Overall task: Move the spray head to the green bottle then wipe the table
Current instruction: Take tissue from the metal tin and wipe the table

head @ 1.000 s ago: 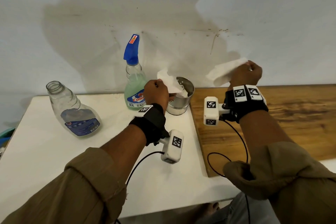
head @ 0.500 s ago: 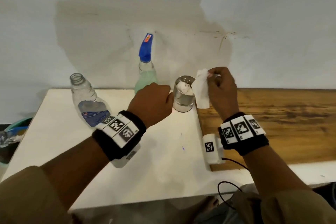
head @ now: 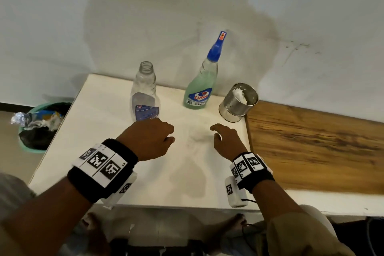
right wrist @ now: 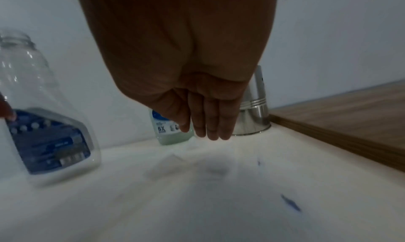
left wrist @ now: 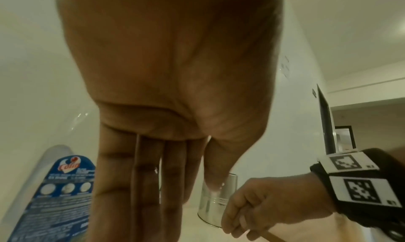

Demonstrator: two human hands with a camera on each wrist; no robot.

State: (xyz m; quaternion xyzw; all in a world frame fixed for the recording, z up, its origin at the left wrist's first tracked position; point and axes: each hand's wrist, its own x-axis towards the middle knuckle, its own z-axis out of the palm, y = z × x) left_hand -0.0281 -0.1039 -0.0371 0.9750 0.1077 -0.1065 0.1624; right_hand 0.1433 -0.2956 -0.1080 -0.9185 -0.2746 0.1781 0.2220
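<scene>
The blue spray head sits on the green bottle at the back of the white table. The open-necked clear bottle stands to its left. My left hand hovers just in front of the clear bottle; in the left wrist view its fingers are straight and hold nothing. My right hand is low over the table with straight fingers. A blurred white tissue lies on the table at their tips. How firmly they touch it is unclear.
A metal tin with tissues in it stands right of the green bottle, beside a wooden board. A green bin full of rubbish sits on the floor to the left. Small blue marks dot the table.
My right hand came down from beside the tin with the tissue to the table surface. My left hand drew back from the tin to the clear bottle. The head view swung left.
</scene>
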